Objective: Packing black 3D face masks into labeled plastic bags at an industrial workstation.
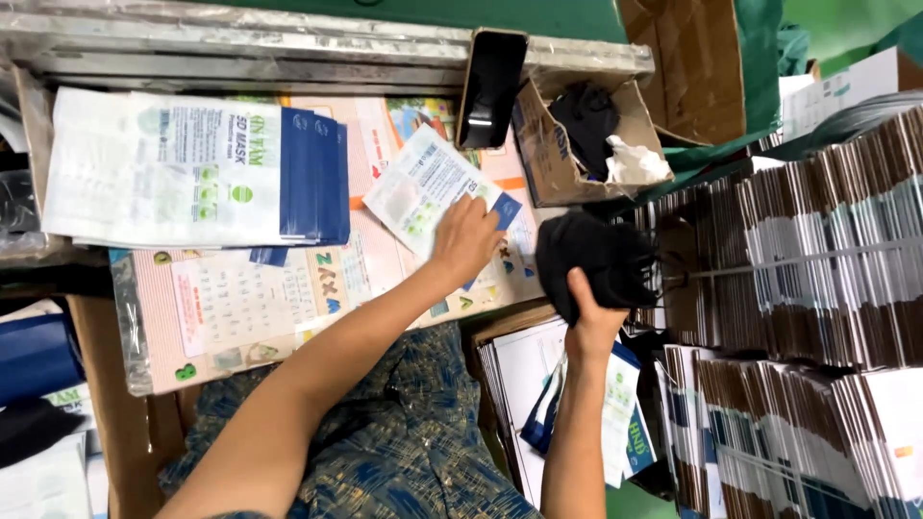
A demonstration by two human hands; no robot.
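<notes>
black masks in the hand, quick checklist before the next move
1. Grip on the black masks: ok, right hand closed round the bundle.
2. Left hand on a single pouch: ok, fingers rest flat on it.
3. Pouch mouth open: cannot tell.
4. Ear loops free: cannot tell, thin loops trail toward the stacked cartons.
5. Spare pouches to hand: ok, pile of pouches lies on the table.
6. Phone out of the way: ok, propped behind the pouch.

Cluttered worktable [240,317] w/ metal rail [240,43], green wall [481,12], flat boxes [817,259] stacked alongside.
</notes>
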